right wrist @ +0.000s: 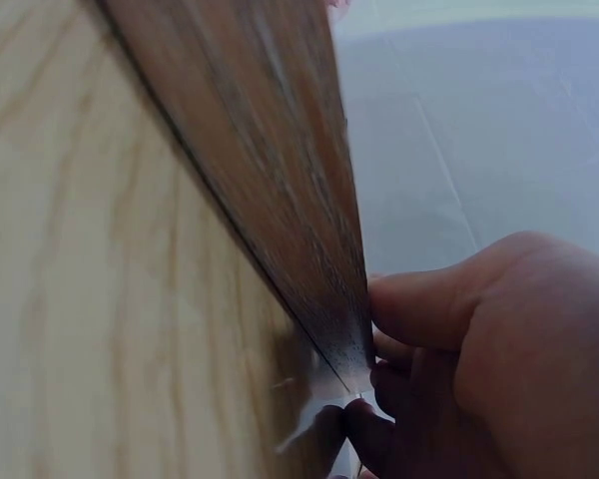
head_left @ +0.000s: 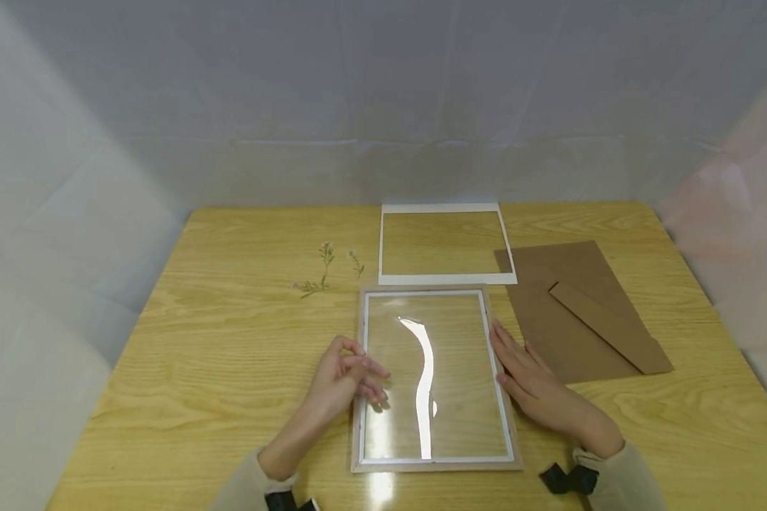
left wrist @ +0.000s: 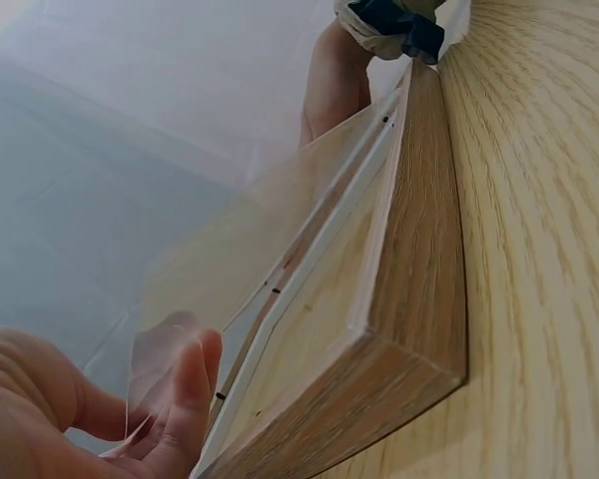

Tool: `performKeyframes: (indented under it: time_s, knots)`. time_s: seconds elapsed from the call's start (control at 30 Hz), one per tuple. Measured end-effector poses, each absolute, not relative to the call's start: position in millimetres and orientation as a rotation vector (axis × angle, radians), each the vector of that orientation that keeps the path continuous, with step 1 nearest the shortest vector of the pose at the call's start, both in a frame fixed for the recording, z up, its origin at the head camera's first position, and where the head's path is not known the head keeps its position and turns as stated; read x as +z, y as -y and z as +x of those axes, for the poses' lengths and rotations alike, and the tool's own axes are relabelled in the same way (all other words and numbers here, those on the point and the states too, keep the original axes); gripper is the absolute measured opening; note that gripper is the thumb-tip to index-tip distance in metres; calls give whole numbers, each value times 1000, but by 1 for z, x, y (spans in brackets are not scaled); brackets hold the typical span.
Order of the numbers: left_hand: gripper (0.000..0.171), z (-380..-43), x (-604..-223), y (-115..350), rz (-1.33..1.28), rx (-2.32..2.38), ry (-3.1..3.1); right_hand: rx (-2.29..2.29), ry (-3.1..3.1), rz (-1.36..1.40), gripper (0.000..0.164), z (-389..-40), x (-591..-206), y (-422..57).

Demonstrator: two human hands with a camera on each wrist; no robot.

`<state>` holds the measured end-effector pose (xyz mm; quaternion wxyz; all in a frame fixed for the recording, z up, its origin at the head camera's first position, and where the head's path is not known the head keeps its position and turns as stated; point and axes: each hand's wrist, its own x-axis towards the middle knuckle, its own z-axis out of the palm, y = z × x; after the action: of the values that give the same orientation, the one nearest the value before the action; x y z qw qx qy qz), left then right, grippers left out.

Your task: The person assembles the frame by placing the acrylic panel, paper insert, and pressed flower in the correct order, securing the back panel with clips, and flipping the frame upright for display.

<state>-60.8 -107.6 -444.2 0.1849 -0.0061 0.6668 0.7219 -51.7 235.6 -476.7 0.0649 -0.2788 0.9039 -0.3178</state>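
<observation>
on my remote feed, the left hand point(head_left: 344, 380) pinches a clear sheet point(left wrist: 230, 230) tilted over the frame point(head_left: 437, 468); the right hand point(head_left: 540, 397), fingers nearly straight, touches the frame's side.

Through the head feed I see a wood-grained table point(head_left: 217, 319) carrying a wooden frame point(head_left: 437, 466) laid flat, a white mat point(head_left: 447, 279) just beyond it, overlapping a brown board point(head_left: 537, 319) on the right, and flower sprigs point(head_left: 327, 255) further left.
</observation>
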Motion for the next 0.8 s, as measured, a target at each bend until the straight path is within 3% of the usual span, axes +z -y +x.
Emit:
performKeyframes:
  time_s: [0.8]
  knots:
    - [15, -60, -448, 103, -28, 2030, -1870, -969, -2711, -812, 61, -51, -476, -235]
